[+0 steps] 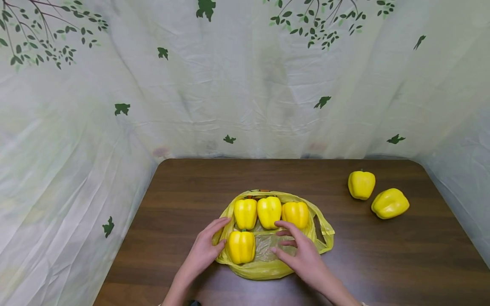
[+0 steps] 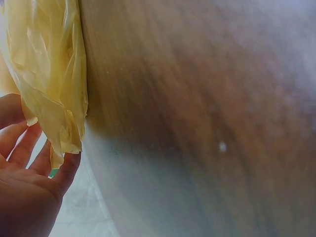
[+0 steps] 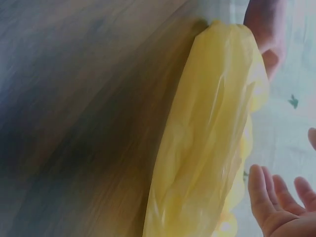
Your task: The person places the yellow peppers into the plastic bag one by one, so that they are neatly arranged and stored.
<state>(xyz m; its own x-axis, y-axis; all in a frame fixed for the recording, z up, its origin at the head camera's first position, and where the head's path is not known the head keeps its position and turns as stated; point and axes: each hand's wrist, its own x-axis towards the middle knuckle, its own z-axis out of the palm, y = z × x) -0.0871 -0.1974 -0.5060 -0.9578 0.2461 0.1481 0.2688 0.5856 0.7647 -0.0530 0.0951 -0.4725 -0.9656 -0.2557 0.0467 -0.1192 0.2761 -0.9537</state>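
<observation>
Head view: working from the left, a leaf-printed cloth backdrop [image 1: 245, 85] is hanging beyond the dark wood-grain table [image 1: 383, 263]. The left hand [image 1: 204, 246] is touching the left side of a thin yellow plastic bag [image 1: 264, 272]; its thumb and fingers are standing apart, and no pinch is showing. Left wrist view: bag film is draping across those fingers.

Four yellow bell peppers are sitting inside the open bag. One near-left bell pepper [image 1: 241, 248] is standing just beside the left thumb; whether it is touching cannot be told. Along the far side, a far-left bell pepper [image 1: 245, 213], a far-middle bell pepper [image 1: 269, 210] and a far-right bell pepper [image 1: 296, 214] are forming a row. The right hand [image 1: 308, 257] is hovering over the bag's right part, fingers spread and gripping nothing; contact with the far-middle pepper cannot be confirmed. At the bag's right end a handle loop [image 1: 328, 236] is lying slack.

Well apart, on the table's far right, an upright bell pepper [image 1: 361, 185] and a tipped bell pepper [image 1: 390, 204] are resting side by side.

Handling assessment: the peppers are looking firm, glossy and probably light, somewhat slippery and liable to bruise; the broad lobed sides are offering the surest hold. The bag is appearing soft, nearly weightless and easily torn; its gathered rim or handle loop is likely serving best for gripping.
</observation>
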